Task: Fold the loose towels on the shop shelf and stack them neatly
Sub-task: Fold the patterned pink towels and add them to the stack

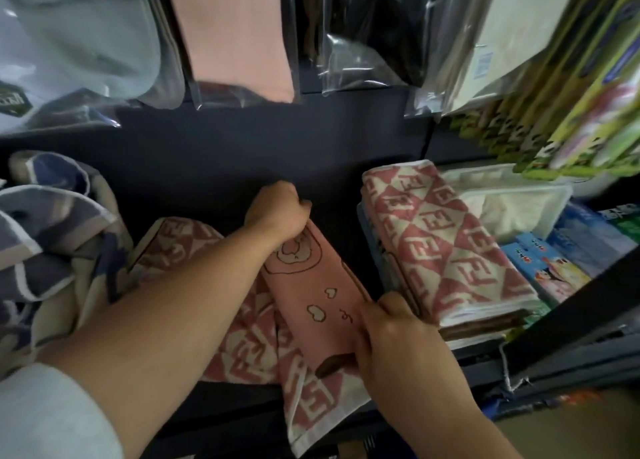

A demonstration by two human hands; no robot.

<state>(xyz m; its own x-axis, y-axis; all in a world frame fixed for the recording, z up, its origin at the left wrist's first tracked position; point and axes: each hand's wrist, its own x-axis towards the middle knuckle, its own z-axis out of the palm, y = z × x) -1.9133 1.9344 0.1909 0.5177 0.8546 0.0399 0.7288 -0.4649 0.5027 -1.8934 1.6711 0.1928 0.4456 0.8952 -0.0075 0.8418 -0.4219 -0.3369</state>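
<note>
A folded pink towel [313,287] with cartoon prints lies across a loose red-and-cream patterned towel [242,351] on the dark shelf [221,167]. My left hand [278,211] grips the pink towel's far end, fingers curled. My right hand [391,330] holds its near end at the edge. To the right stands a neat stack of folded towels [446,247], a red-and-cream patterned one on top. The loose patterned towel's corner hangs over the shelf's front edge.
A crumpled blue-and-cream towel [45,237] lies at the left. Bagged textiles [239,36] hang above. White packaged cloths [512,205] and small blue packets [550,264] sit right of the stack. Green packages [588,88] hang at upper right.
</note>
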